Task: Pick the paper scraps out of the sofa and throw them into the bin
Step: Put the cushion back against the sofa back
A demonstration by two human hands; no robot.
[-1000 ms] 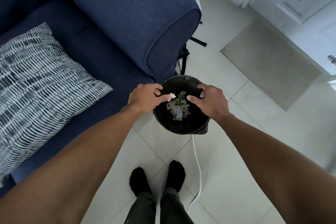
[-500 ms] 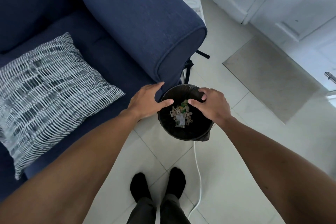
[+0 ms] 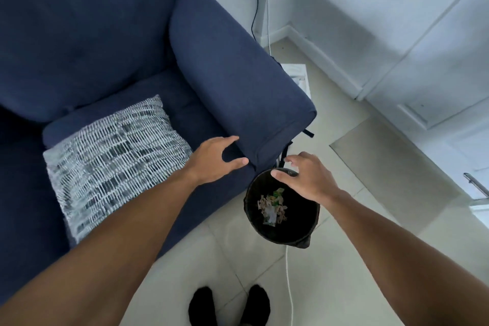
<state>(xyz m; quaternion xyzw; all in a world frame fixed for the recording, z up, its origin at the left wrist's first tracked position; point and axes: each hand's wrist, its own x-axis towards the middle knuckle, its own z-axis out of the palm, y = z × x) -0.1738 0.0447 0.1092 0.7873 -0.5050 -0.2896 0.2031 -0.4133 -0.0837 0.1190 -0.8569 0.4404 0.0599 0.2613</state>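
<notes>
A round black bin (image 3: 304, 230) stands on the tiled floor by the front corner of the navy sofa (image 3: 232, 82). Paper scraps (image 3: 272, 205), beige, white and green, lie at its bottom. My right hand (image 3: 307, 177) hovers over the bin's far rim, fingers spread, holding nothing. My left hand (image 3: 214, 160) is over the sofa seat beside the armrest's front end, open and empty. I see no loose scraps on the visible seat.
A grey-and-white patterned cushion (image 3: 113, 156) lies on the seat to the left. A white cable (image 3: 289, 280) runs along the floor past the bin. A beige mat (image 3: 383, 167) and white cabinet doors (image 3: 423, 61) are at the right. My socked feet (image 3: 230, 304) stand near the bottom.
A white scrap pinched in my left hand over the bin is gone from it. Both hands opened, and the left moved off the bin toward the sofa seat. The view tilted up.
</notes>
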